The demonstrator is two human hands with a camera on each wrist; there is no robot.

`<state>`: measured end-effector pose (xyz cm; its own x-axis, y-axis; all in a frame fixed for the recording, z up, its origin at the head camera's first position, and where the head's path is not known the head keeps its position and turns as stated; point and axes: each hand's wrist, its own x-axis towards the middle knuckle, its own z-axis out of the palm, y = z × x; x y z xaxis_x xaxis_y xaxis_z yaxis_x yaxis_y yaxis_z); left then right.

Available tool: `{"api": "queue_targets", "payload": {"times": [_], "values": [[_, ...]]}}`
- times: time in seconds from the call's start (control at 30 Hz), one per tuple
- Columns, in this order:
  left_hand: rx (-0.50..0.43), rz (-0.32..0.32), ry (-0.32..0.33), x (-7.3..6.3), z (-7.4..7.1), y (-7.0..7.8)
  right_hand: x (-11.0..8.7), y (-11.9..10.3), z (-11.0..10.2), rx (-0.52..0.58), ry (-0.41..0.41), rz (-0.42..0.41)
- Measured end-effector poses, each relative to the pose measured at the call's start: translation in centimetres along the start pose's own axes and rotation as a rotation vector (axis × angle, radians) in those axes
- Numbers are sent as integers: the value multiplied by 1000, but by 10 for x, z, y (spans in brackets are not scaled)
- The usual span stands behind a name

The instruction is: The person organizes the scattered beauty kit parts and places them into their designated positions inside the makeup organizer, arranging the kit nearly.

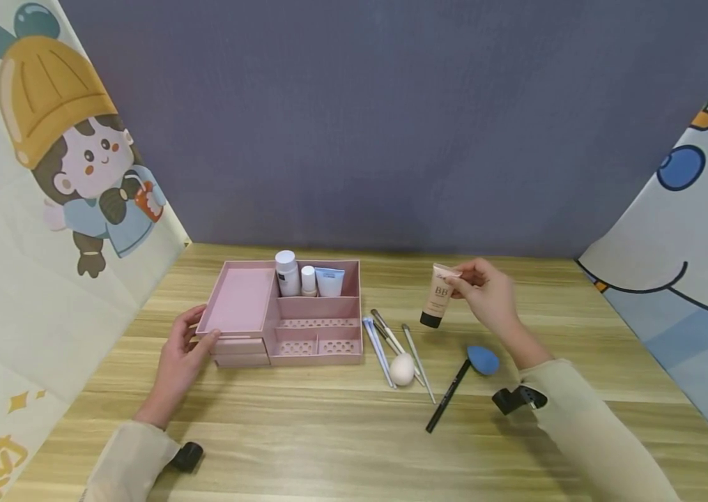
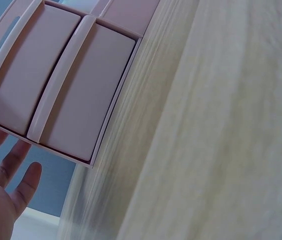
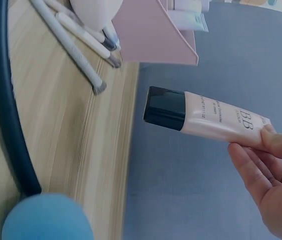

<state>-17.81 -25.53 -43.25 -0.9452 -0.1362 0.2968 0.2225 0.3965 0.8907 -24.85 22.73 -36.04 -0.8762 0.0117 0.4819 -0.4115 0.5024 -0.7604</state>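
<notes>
My right hand (image 1: 490, 293) pinches a beige BB cream tube (image 1: 437, 298) by its flat end, the black cap pointing down above the table. In the right wrist view the tube (image 3: 223, 119) shows its printed front. At the left, my left hand (image 1: 181, 352) rests against the front left corner of a pink desktop organizer (image 1: 235, 300), thumb at the front edge. Its fingers (image 2: 17, 159) look fairly straight beside the drawers (image 2: 86, 90) in the left wrist view. A white-capped bottle (image 1: 288, 275), a smaller bottle (image 1: 308, 280) and a light blue tube (image 1: 329, 282) stand in the organizer's back compartment.
Several makeup brushes (image 1: 418, 359) lie right of the organizer, with a pale egg-shaped sponge (image 1: 401, 369) on or beside them. Farther right are a blue makeup sponge (image 1: 483, 360) and a slim black pen (image 1: 448, 396). A grey-blue panel (image 1: 354, 139) rises behind the wooden table (image 1: 304, 432).
</notes>
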Motion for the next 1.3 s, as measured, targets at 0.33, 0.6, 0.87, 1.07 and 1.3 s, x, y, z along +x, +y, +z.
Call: {"api": "queue_targets", "payload": {"times": [0.33, 0.6, 0.87, 1.07, 1.3], "values": [[9, -35, -8, 0, 0, 1, 2, -9, 22, 55, -9, -64], [0, -19, 5, -1, 0, 3, 6, -20, 37, 113, -9, -77], [6, -21, 1, -2, -1, 4, 10, -27, 49, 192, -12, -110], [-3, -24, 11, -3, 0, 6, 16, -33, 58, 247, -2, -121], [1, -15, 15, -3, 1, 5, 21, -43, 67, 266, 16, -142]]}}
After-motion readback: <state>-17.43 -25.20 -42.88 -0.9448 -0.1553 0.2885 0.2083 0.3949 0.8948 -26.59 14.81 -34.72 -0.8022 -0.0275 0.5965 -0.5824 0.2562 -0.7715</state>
